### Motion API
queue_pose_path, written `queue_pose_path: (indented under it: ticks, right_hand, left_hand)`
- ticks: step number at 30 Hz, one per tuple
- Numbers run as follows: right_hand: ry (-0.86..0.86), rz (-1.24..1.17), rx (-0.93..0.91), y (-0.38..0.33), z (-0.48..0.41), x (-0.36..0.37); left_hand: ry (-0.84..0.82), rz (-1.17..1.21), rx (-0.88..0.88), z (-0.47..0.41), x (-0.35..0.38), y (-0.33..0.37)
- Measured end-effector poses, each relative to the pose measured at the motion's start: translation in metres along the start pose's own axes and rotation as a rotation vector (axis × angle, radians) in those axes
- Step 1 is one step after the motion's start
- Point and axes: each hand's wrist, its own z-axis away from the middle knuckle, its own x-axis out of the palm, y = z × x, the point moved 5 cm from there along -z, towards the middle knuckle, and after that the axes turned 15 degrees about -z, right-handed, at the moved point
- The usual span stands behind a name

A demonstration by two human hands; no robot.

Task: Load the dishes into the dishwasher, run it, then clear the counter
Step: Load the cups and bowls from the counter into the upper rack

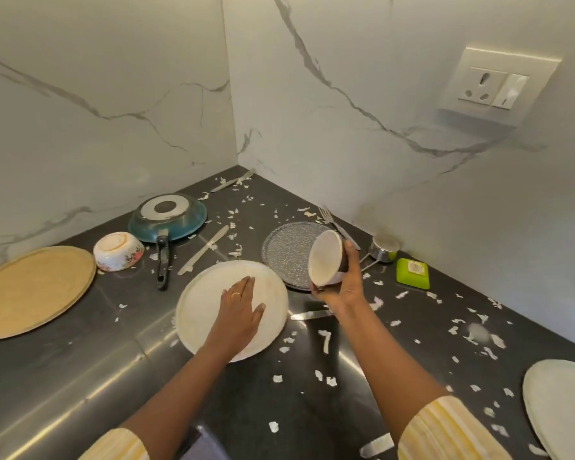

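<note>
My left hand (239,310) lies flat, fingers spread, on a large white plate (200,303) in the middle of the dark counter. My right hand (344,280) grips a small brown bowl with a white inside (324,260), tilted on its side above the edge of a speckled grey plate (286,247). An upturned teal frying pan (168,217) with a black handle and an upturned flowered bowl (118,250) sit at the back left. Beside the white plate lies a knife (203,250), and a fork (337,227) lies behind the grey plate.
A tan round plate (30,290) lies at the far left, another white plate (565,406) at the right edge. A steel cup (384,249), a green box (412,273), more knives (311,314) and white scraps scatter the counter (80,376). Marble walls close the corner; a socket (492,84) is on the right wall.
</note>
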Motion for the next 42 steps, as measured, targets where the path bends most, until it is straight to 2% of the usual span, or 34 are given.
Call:
queue_pose_path:
  ticks: [3, 7, 11, 16, 21, 24, 28, 34, 38, 40, 42]
  right_hand:
    - [-0.079, -0.023, 0.055, 0.039, 0.005, 0.027]
    - [-0.066, 0.227, 0.016, 0.081, 0.004, 0.053]
    - [0.001, 0.328, -0.106, 0.105, -0.008, 0.060]
    - [-0.083, 0.478, -0.285, 0.122, -0.011, 0.070]
    - [-0.097, 0.585, -0.349, 0.127, -0.015, 0.071]
    - [-0.095, 0.750, -0.415, 0.124, -0.014, 0.071]
    - [-0.088, 0.929, -0.506, 0.117, -0.014, 0.072]
    - [-0.112, 1.035, -0.589, 0.115, -0.010, 0.077]
    - [-0.113, 1.035, -0.593, 0.109, -0.008, 0.075]
    - [-0.104, 0.993, -0.564, 0.103, -0.006, 0.070]
    - [-0.087, 0.947, -0.535, 0.098, -0.004, 0.065]
  left_hand:
    - [0.043, -0.034, -0.070, -0.004, -0.018, -0.054]
    - [0.085, -0.064, -0.176, -0.015, -0.047, -0.132]
    - [0.139, -0.110, -0.331, -0.033, -0.070, -0.208]
    - [0.093, -0.050, -0.571, -0.066, -0.083, -0.278]
    - [-0.067, -0.058, -0.592, -0.100, -0.074, -0.312]
    - [-0.152, -0.080, -0.545, -0.111, -0.061, -0.318]
    - [-0.083, 0.096, -0.517, -0.120, -0.051, -0.327]
    - [-0.121, 0.131, -0.615, -0.120, -0.063, -0.329]
    - [-0.041, 0.461, -0.731, -0.111, -0.083, -0.317]
    - [-0.050, 0.800, -0.754, -0.105, -0.091, -0.302]
    - [-0.143, 1.230, -0.704, -0.101, -0.098, -0.279]
